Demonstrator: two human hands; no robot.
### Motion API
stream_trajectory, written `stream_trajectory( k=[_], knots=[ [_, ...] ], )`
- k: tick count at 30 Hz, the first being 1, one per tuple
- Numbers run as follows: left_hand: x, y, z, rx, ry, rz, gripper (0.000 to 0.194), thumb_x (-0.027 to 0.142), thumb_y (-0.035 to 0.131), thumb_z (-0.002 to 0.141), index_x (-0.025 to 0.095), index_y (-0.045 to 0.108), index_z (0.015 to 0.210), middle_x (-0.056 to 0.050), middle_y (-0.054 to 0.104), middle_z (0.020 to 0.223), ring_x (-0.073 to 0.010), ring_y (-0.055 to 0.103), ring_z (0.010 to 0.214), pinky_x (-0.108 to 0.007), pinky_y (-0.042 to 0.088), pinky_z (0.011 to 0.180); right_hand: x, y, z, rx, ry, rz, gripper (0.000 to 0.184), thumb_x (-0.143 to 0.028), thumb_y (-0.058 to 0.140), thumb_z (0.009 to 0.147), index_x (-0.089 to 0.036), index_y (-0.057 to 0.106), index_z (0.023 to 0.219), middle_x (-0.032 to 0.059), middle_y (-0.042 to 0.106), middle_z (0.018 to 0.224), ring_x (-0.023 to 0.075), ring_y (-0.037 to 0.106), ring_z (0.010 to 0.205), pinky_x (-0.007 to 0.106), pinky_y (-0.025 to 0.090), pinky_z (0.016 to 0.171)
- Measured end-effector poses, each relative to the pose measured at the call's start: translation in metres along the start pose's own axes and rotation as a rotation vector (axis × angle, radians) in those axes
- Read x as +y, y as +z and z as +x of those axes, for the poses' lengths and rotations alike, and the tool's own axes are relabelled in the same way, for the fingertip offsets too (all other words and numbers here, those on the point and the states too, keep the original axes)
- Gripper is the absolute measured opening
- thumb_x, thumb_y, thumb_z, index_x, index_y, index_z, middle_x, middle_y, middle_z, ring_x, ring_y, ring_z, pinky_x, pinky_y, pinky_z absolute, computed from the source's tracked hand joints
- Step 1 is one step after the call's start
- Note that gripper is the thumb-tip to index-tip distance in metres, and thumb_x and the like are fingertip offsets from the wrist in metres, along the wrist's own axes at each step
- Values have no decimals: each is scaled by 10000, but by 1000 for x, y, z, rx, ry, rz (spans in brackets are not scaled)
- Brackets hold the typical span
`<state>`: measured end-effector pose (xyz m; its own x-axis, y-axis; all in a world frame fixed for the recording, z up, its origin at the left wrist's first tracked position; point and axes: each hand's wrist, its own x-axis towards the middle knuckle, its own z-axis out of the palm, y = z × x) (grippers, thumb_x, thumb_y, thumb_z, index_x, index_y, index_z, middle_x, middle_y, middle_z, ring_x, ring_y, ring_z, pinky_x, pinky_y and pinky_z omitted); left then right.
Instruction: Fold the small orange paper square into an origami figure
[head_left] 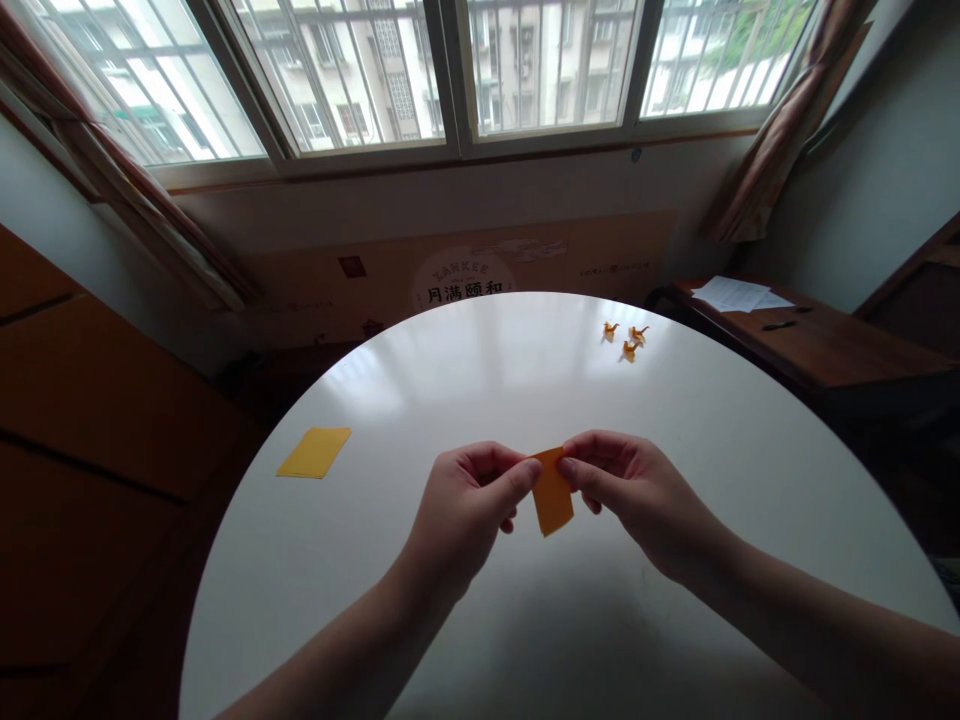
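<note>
Between my two hands hangs a small folded piece of orange paper (553, 500), held up over the white table. My left hand (476, 500) pinches its upper left corner between thumb and forefinger. At the upper right corner, my right hand (634, 490) grips it in the same way. To the left on the table lies a stack of yellow-orange paper sheets (315, 453). Three small folded paper birds (630, 350) stand close together toward the table's far right edge.
The round white table (420, 380) reflects window light. Beyond it on the right is a brown wooden desk (847, 345) with white papers (739, 293) on it. A large printed cardboard panel (315, 270) leans below the windows. Orange-brown cabinets (90, 400) stand on the left.
</note>
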<state>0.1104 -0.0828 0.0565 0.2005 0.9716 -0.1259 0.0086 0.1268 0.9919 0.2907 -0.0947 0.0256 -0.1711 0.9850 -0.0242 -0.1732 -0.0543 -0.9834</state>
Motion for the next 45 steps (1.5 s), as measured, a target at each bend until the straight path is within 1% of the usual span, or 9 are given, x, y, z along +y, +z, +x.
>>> stream_trajectory(
  k=[8,12,17,22,30,35,40,43,45],
  knots=[
    [-1,-2,1,-1,18,31,234,345,775,711,124,704,686,6,571,551,-84,454,482,-195,379,448,0,-1,3,-37,22,12,227,-376,794,771,-188,726,878,17,677,755,138,535,651,253,415,555],
    [-2,-5,3,-57,27,121,244,364,735,767,125,695,743,5,575,564,-99,480,496,-207,410,466,0,-1,3,-35,16,-14,237,-390,771,796,-180,715,889,23,673,763,142,538,658,254,419,559],
    [-1,-7,3,-105,152,309,215,352,695,823,142,720,864,-58,686,776,-155,584,679,-235,470,568,-2,2,2,-58,-29,-116,206,-362,770,801,-169,715,851,17,664,737,146,555,659,258,429,574],
    [-1,-5,1,-95,190,357,179,300,676,824,129,727,814,-63,685,748,-165,588,680,-257,470,605,-1,4,0,-122,-54,-183,169,-336,750,822,-170,719,838,31,689,774,177,608,725,268,465,615],
    [1,-3,0,-73,113,183,205,322,725,786,119,725,756,-53,678,694,-151,565,636,-250,452,567,-5,-1,3,-181,-45,-205,118,-281,751,815,-171,716,839,17,676,751,157,590,689,236,434,571],
    [6,-8,5,48,99,18,190,312,758,750,127,715,757,-28,666,674,-122,550,604,-224,447,548,-9,-6,6,-197,-19,-284,104,-276,711,834,-173,712,822,8,669,738,135,557,654,231,407,555],
    [14,-20,12,164,85,-139,265,349,830,681,132,703,765,-12,653,699,-117,569,630,-216,473,559,-9,-8,11,-304,75,-460,92,-231,664,834,-174,692,768,3,660,709,138,564,640,249,428,575],
    [13,-25,15,204,34,-218,309,362,853,655,140,686,790,-6,640,739,-113,571,651,-200,468,532,-5,-8,13,-249,17,-539,97,-234,636,857,-179,688,795,12,662,728,149,580,669,266,457,606],
    [9,-24,17,167,-53,-264,315,370,843,665,150,671,812,0,622,745,-109,563,645,-188,452,503,-1,-9,14,-145,-102,-543,103,-260,642,872,-195,699,928,30,680,822,159,594,722,274,480,625]
  ],
)
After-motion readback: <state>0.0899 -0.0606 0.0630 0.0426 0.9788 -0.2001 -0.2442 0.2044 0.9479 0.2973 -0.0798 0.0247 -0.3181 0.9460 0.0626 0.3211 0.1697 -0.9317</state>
